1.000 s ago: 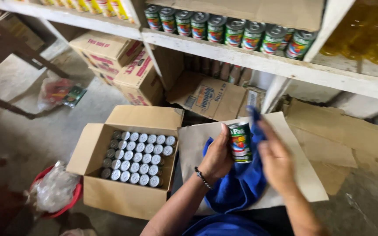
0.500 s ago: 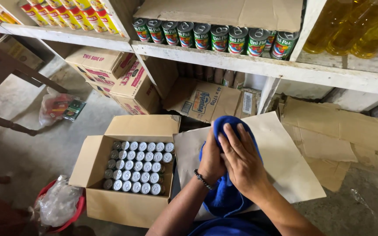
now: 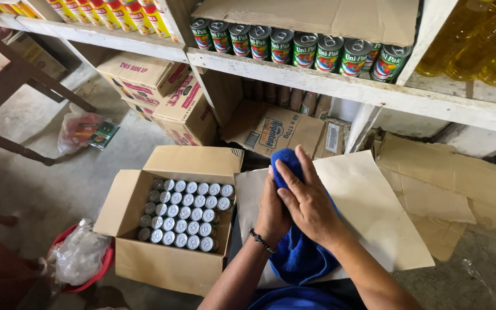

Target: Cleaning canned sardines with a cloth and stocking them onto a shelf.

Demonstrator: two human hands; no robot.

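Observation:
Both my hands are clasped together over the open flap of a cardboard box. My left hand (image 3: 271, 213) grips from the left a bundle wrapped in a blue cloth (image 3: 301, 259). My right hand (image 3: 310, 202) presses the cloth over the bundle from the top and right. The green-labelled can seen earlier is fully covered by the cloth and my hands. To the left stands an open cardboard box (image 3: 162, 264), filled with several rows of upright silver-topped cans (image 3: 186, 216).
A white shelf (image 3: 340, 86) at the back carries a row of green-labelled cans (image 3: 294, 49), with yellow bottles (image 3: 477, 46) to the right. Cardboard boxes (image 3: 167, 92) are stacked under the shelf. Flattened cardboard (image 3: 443, 183) lies at the right, a red basin with plastic bags (image 3: 81, 258) at lower left.
A second ago my left hand held the green-labelled can bare above the cloth. The cloth has since been pulled up over it, and my right hand now covers it.

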